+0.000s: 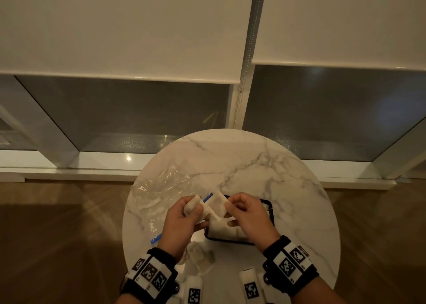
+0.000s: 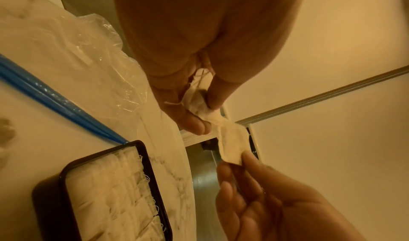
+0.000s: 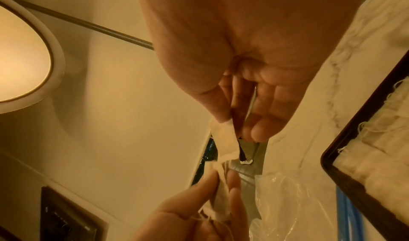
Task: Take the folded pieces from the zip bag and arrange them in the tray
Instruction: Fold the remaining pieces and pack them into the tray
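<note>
Above the full black tray (image 1: 270, 208), the left hand (image 1: 184, 220) and right hand (image 1: 247, 214) each pinch one gauze strip (image 1: 213, 205), zip bag (image 1: 161, 188) left.

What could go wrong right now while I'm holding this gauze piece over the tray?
The folded piece, pinched between your left hand and right hand, looks partly opened; pulling further may undo its fold. Loose threads on the pieces in the tray could snag and drag neighbours out of line. The zip bag overhangs the table edge and might slip.
</note>
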